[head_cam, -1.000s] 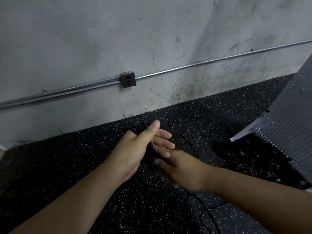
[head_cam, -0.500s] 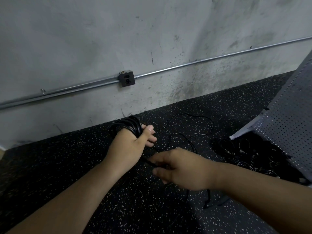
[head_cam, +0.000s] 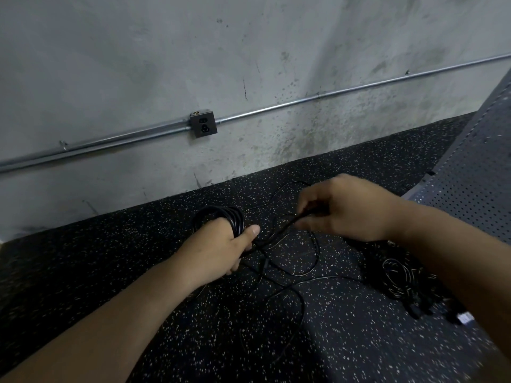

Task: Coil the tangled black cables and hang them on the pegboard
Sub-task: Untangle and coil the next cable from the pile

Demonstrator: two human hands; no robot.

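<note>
Head view: the left hand [head_cam: 218,250] grips a coil [head_cam: 221,217] of black cable, its loops wrapped over the knuckles, low over the speckled floor [head_cam: 138,313]. A taut strand [head_cam: 276,230] runs from the coil to the right hand [head_cam: 345,211], which pinches it. Half a second ago that hand sat close beside the left. It has since swung out rightward, drawing slack, so another loop looks ready to lay on. More tangled cables [head_cam: 398,275] lie near the pegboard [head_cam: 470,189], where nothing visibly hangs.
</note>
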